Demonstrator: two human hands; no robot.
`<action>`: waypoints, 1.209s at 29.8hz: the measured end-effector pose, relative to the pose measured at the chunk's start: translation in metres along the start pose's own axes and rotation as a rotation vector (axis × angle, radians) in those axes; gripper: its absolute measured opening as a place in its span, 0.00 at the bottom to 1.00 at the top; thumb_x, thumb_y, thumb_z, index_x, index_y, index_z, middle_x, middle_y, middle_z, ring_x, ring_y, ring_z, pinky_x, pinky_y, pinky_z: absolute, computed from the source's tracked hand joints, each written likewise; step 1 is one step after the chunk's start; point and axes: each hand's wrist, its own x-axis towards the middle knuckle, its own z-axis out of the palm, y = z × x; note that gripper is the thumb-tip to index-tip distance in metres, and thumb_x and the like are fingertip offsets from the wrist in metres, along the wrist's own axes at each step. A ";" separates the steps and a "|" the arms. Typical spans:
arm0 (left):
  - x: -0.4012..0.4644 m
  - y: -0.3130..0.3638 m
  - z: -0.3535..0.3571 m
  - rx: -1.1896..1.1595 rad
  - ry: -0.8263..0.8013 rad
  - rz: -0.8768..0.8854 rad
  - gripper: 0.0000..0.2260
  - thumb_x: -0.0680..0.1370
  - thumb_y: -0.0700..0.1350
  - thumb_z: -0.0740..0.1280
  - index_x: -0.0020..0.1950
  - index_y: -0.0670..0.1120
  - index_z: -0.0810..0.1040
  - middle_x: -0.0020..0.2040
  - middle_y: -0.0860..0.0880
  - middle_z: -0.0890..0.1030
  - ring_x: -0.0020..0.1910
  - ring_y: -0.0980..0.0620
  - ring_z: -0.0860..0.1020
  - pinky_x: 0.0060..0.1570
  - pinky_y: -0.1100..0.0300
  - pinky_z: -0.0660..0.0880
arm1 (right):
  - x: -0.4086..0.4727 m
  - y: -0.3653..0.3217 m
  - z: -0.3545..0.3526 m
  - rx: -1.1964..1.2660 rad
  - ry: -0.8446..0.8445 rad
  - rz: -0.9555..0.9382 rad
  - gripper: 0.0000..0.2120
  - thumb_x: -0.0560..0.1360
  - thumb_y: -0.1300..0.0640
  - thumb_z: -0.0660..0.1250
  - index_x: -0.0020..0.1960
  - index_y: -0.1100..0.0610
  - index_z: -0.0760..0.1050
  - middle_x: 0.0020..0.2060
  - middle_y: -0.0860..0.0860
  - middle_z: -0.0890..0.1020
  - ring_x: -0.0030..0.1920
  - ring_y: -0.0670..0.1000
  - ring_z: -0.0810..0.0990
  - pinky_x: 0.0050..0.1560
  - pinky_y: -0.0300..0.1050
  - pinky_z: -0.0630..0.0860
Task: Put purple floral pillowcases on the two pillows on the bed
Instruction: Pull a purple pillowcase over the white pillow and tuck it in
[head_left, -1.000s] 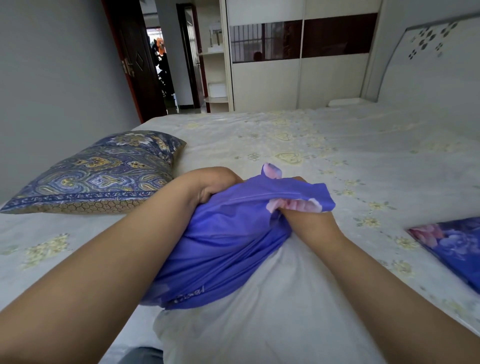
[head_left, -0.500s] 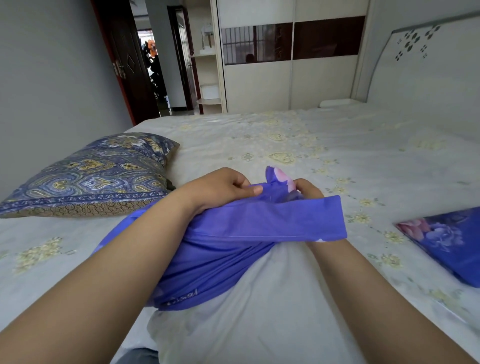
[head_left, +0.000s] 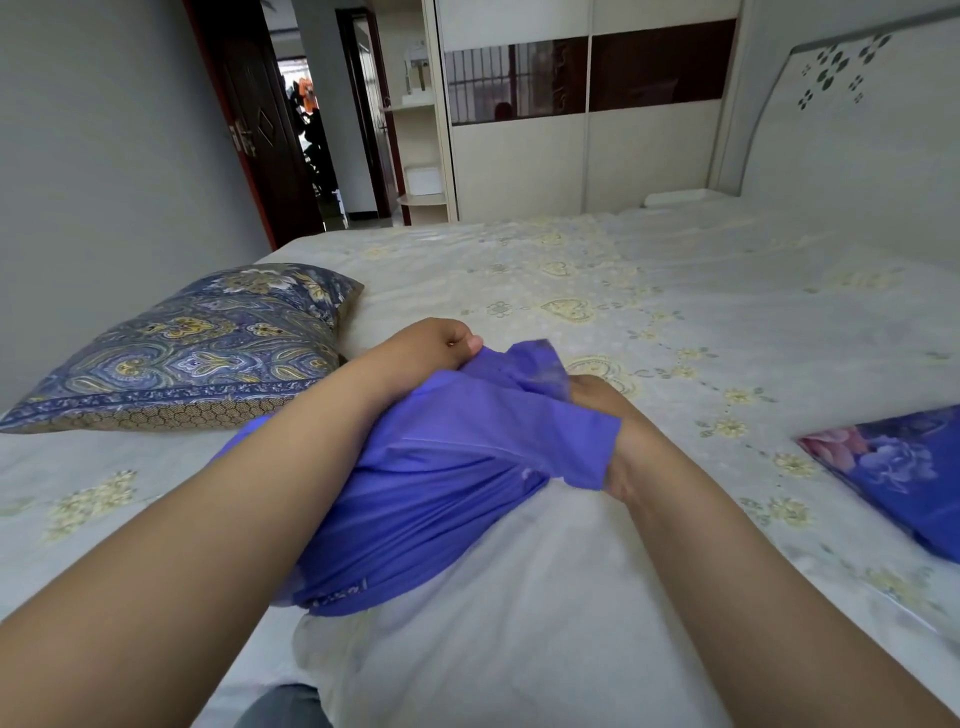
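On the white pillow (head_left: 519, 623), both hands, left (head_left: 431, 348) and right (head_left: 602, 410), still grip the purple pillowcase (head_left: 441, 478), now bunched tighter.

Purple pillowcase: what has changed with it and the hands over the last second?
The purple pillowcase, bunched on the white pillow, has been regathered: its pink-flowered edge is now tucked out of sight. The left hand has shifted to pinch the cloth at the top; the right hand keeps its grip, partly under a fold. The patterned pillow and the second pillowcase have stayed put.
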 end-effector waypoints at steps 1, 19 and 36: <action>0.003 -0.005 -0.001 -0.001 0.002 -0.025 0.14 0.81 0.49 0.59 0.38 0.44 0.70 0.34 0.50 0.71 0.39 0.51 0.68 0.40 0.59 0.64 | 0.005 -0.001 -0.001 -0.036 0.016 0.008 0.15 0.80 0.63 0.60 0.33 0.59 0.69 0.15 0.46 0.69 0.15 0.44 0.67 0.17 0.28 0.61; -0.026 -0.021 -0.015 -0.184 -0.282 -0.180 0.15 0.67 0.30 0.65 0.23 0.45 0.74 0.23 0.51 0.72 0.26 0.59 0.73 0.24 0.73 0.66 | 0.022 0.023 0.036 0.368 -0.047 0.018 0.10 0.80 0.56 0.60 0.51 0.54 0.80 0.46 0.51 0.84 0.44 0.50 0.83 0.46 0.48 0.80; -0.033 -0.020 -0.017 -0.402 -0.325 -0.181 0.10 0.59 0.34 0.60 0.21 0.43 0.78 0.19 0.53 0.75 0.18 0.63 0.72 0.24 0.71 0.70 | 0.036 0.034 0.018 0.041 0.174 -0.035 0.08 0.79 0.56 0.61 0.45 0.58 0.77 0.40 0.53 0.81 0.39 0.52 0.80 0.43 0.47 0.80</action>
